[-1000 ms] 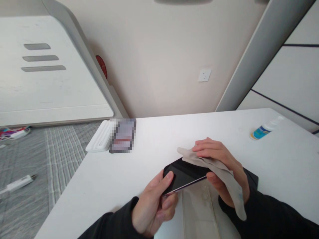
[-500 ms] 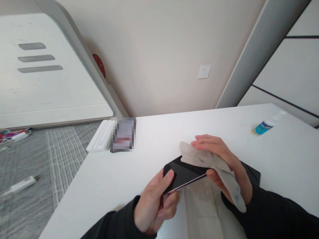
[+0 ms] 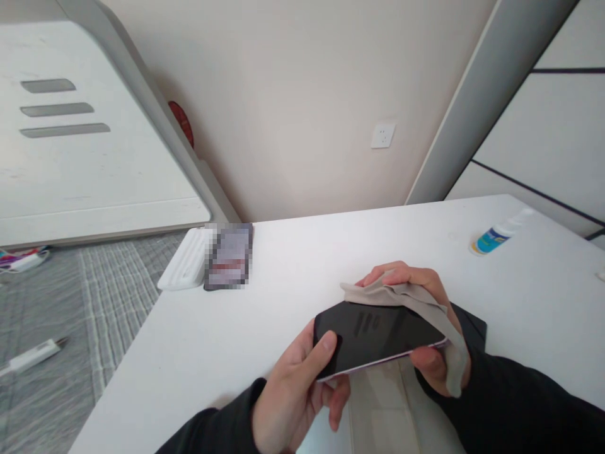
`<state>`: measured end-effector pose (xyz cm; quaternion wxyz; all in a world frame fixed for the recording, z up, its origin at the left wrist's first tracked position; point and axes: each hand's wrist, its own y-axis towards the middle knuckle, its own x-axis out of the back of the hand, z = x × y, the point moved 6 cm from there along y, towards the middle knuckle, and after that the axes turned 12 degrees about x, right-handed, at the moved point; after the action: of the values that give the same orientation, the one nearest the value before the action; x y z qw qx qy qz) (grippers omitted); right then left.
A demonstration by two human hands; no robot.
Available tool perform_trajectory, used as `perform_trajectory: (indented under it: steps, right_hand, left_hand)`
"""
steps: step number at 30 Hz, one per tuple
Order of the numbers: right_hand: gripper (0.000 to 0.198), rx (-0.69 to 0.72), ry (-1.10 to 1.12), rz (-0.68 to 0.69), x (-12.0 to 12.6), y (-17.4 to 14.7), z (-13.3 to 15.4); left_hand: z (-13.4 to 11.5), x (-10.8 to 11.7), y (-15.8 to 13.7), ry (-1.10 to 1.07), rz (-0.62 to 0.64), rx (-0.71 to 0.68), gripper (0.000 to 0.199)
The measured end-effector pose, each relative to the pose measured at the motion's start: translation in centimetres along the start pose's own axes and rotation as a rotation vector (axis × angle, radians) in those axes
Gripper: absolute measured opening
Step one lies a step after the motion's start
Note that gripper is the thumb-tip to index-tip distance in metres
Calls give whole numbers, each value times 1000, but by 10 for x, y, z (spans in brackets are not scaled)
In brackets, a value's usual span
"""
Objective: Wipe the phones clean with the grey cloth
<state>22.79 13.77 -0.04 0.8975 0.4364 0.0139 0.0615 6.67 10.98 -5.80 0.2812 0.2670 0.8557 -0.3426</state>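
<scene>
A phone [image 3: 373, 337] with a dark, glossy screen is held face up over the table, tilted towards me. My left hand [image 3: 302, 381] grips its left end, thumb lying on the glass and fingers beneath. Around the far edge and right end my right hand [image 3: 432, 296] presses a grey-beige cloth [image 3: 404, 296], its thumb by the near edge. Under the phone lies a clear, slightly yellowed phone case [image 3: 382, 410], partly covered by the phone. A flat dark object [image 3: 472, 328] shows behind my right wrist; most of it is hidden.
On the white table [image 3: 198, 353], a pale box [image 3: 186, 261] and a pixelated phone-like object [image 3: 230, 257] rest at the far left. A small spray bottle [image 3: 494, 239] lies at the far right. Beyond the left edge, a white plug-like device [image 3: 33, 357] is on grey checked fabric.
My right hand has drawn the cloth off the screen to the far edge and right end, baring more glass. The phone has turned slightly flatter. The whole view has shifted a little.
</scene>
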Motion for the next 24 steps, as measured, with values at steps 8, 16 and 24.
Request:
perform_trajectory:
  steps: [8,16,24]
  right_hand:
    - [46,-43,-27,-156,-1,-6,2]
    - [19,238,-198,-94,1,5,23]
    - [83,-159,-93,-41,1,0,-2]
  left_hand:
    - [-3,-2,-1,12,117,22,37]
    - [1,-12,-5,33,244,177,50]
    - [-1,-23,-12,-40,275,188,47]
